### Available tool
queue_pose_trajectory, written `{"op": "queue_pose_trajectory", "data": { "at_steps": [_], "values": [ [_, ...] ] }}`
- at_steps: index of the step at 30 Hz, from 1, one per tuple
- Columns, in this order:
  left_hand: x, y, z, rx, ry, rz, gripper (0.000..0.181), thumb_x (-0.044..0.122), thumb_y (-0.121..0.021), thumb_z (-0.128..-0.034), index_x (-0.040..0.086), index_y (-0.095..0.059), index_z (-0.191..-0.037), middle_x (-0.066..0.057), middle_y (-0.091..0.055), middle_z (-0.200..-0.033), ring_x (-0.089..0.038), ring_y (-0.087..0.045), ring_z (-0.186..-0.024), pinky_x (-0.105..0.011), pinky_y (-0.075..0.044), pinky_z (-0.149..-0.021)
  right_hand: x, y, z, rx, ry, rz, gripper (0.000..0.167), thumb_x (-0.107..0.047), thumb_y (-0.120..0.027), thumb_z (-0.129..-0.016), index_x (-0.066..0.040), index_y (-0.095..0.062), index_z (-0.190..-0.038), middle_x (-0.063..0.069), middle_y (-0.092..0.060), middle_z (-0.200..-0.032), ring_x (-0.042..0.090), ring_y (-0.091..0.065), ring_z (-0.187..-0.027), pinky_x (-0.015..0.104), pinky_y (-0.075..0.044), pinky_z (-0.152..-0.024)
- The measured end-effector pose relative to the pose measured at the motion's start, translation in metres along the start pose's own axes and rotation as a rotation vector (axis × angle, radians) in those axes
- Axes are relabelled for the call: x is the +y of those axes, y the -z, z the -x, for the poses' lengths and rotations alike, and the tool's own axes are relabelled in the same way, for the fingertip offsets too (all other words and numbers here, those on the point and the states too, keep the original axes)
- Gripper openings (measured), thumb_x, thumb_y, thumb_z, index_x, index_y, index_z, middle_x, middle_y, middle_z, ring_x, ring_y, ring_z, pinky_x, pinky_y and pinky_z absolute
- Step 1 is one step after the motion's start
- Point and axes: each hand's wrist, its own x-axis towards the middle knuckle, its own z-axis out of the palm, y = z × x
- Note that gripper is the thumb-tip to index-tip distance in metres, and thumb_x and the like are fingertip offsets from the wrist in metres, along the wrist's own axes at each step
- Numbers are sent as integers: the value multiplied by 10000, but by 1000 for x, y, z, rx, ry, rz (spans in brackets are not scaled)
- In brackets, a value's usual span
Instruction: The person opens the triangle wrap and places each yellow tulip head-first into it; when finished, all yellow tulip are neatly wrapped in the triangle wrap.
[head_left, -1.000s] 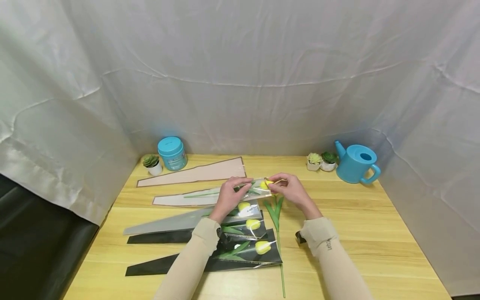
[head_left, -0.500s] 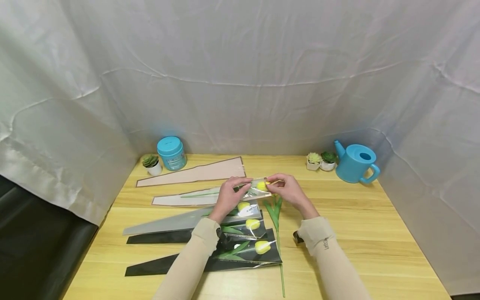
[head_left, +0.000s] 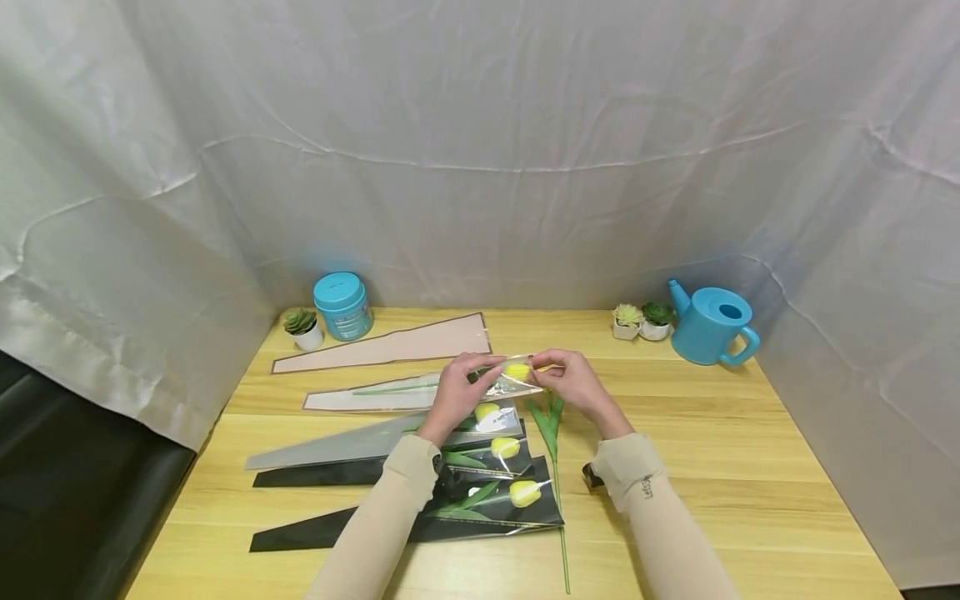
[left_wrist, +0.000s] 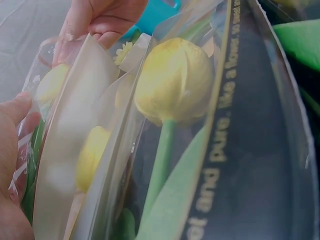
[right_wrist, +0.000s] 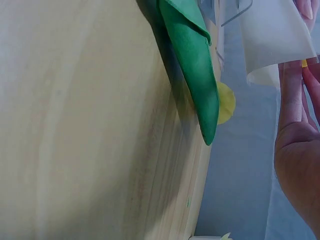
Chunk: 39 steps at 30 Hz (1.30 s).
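Observation:
My left hand [head_left: 461, 392] grips a pale, clear-fronted flower sleeve [head_left: 330, 401] near its wide end, with the thumb on one side and fingers seen through the plastic in the left wrist view. Inside lies a yellow tulip [head_left: 516, 372], its bloom just within the mouth and its thin green stem running left. At the mouth my right hand [head_left: 576, 385] pinches the sleeve's edge close to the bloom; the fingertips are partly hidden. Under the right hand, a loose tulip [head_left: 557, 475] lies with its stem toward me, its bloom mostly covered.
Nearer me lie a grey sleeve [head_left: 330, 448] and two black sleeves [head_left: 300, 530], each with a yellow tulip. Behind is a pink sleeve [head_left: 390, 343]. A blue jar [head_left: 343, 307], small potted succulents [head_left: 627, 322] and a blue watering can [head_left: 711, 327] stand along the back.
The tulip has slid left, farther into the pale sleeve, and its bloom is now inside the mouth. My right hand has shifted slightly left with it; my left hand stays in place.

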Motion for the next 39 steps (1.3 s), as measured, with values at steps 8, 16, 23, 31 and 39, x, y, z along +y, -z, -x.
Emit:
{"op": "queue_pose_trajectory", "data": {
  "at_steps": [8, 16, 23, 31, 39],
  "values": [
    [0, 1, 0, -7, 8, 5, 233, 319, -704, -1003, 262, -779, -1216, 47, -760, -1213, -182, -654, -1156, -450, -527, -1007, 0, -5, -4, -49, 7, -30, 255, -39, -708, -968, 42, -692, -1209, 234, -643, -1355, 270, -747, -1051, 315, -610, -874],
    [-1, 3, 0, -22, 3, 7, 240, 329, -692, -1010, 260, -773, -1224, 37, -750, -1244, -192, -647, -1206, -454, -502, -1065, -4, -10, -5, -109, -35, 3, 196, -141, -698, -996, -76, -740, -1177, 133, -650, -1398, 317, -715, -1148, 381, -594, -941],
    [-3, 5, 1, -24, 7, -6, 242, 341, -687, -1011, 255, -776, -1219, 34, -746, -1255, -192, -640, -1225, -442, -480, -1099, -3, -12, -5, -123, -23, 25, 222, -150, -690, -1005, -105, -734, -1218, 104, -668, -1384, 288, -717, -1121, 387, -584, -959],
    [-10, 11, 3, -18, 36, -46, 253, 337, -689, -1010, 266, -768, -1240, 44, -746, -1245, -175, -647, -1184, -433, -537, -1021, -2, -7, 1, -80, -2, 119, 333, -221, -689, -1013, -140, -694, -1336, 98, -646, -1404, 298, -643, -1217, 472, -532, -1043],
    [-23, 22, 4, -27, 70, -36, 281, 328, -690, -1010, 213, -766, -1255, 28, -742, -1250, -185, -660, -1137, -421, -545, -1003, -5, 7, 16, -63, 24, 140, 326, -176, -668, -1023, -113, -681, -1342, 126, -662, -1378, 336, -634, -1243, 503, -523, -1052]
  ]
}}
